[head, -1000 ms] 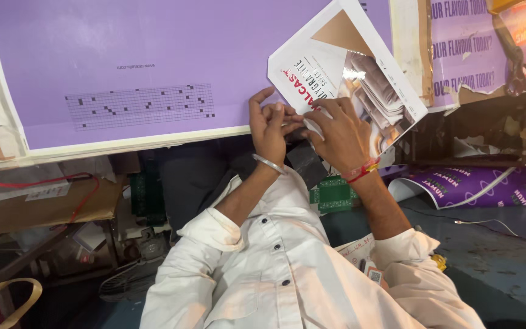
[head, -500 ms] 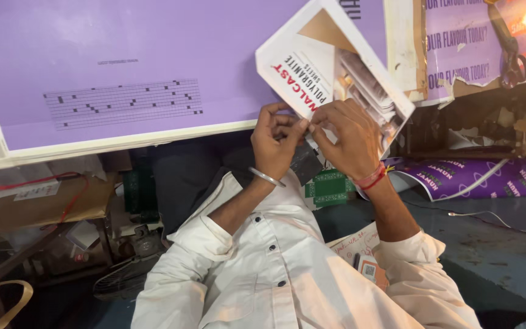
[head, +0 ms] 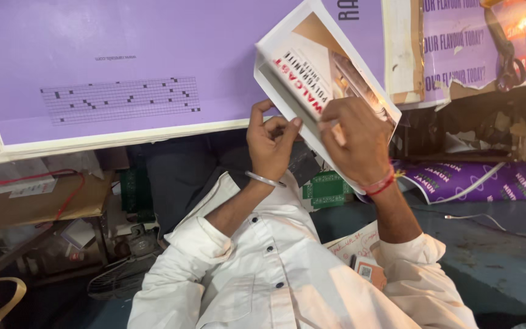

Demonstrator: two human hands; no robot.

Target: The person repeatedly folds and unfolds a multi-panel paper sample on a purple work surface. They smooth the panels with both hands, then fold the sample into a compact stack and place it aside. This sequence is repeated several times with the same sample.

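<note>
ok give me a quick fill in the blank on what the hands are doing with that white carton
1. Both hands hold a flat white carton in front of a large ____ printed sheet.
2. The left hand wears a ____ bangle at the wrist.
3. The right hand has a ____ thread band at the wrist.
4. The person's shirt is ____.

Missing words: purple; metal; red; white

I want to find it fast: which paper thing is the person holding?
Start at the big purple sheet across the top. At its right end, both hands hold a white folded card with a brown picture. Unlike the purple posters nearby, it is white and tilted.
</note>
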